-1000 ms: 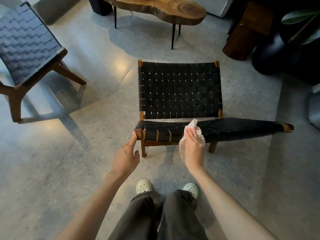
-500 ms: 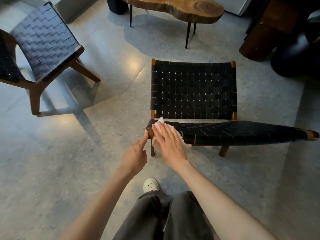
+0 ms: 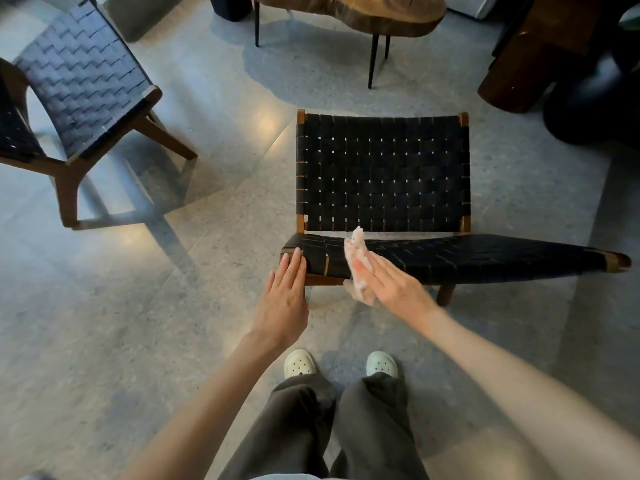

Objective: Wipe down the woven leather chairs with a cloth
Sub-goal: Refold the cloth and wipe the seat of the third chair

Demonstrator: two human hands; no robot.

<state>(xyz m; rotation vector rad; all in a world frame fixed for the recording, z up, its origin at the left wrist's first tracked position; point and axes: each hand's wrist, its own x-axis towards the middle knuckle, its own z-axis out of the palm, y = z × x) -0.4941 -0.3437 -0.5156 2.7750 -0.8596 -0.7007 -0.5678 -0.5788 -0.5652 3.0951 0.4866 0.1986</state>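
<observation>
A low chair [image 3: 382, 174] of black woven leather on a wooden frame stands right in front of me, its backrest top nearest me. My right hand [image 3: 391, 284] presses a white cloth [image 3: 358, 265] with straight fingers against the backrest's top band, left of its middle. My left hand [image 3: 285, 299] lies flat with straight fingers on the backrest's left end. A second woven chair [image 3: 79, 81] stands at the upper left.
A live-edge wooden table [image 3: 349, 10] on thin black legs stands behind the chair. Dark wooden furniture [image 3: 519, 60] and a black rounded object [image 3: 588, 109] fill the upper right. My feet in pale clogs [image 3: 299, 363] are on the grey stone floor.
My right hand has slid the cloth from the backrest's left end toward the right. My left hand has moved forward onto the left end of the backrest.
</observation>
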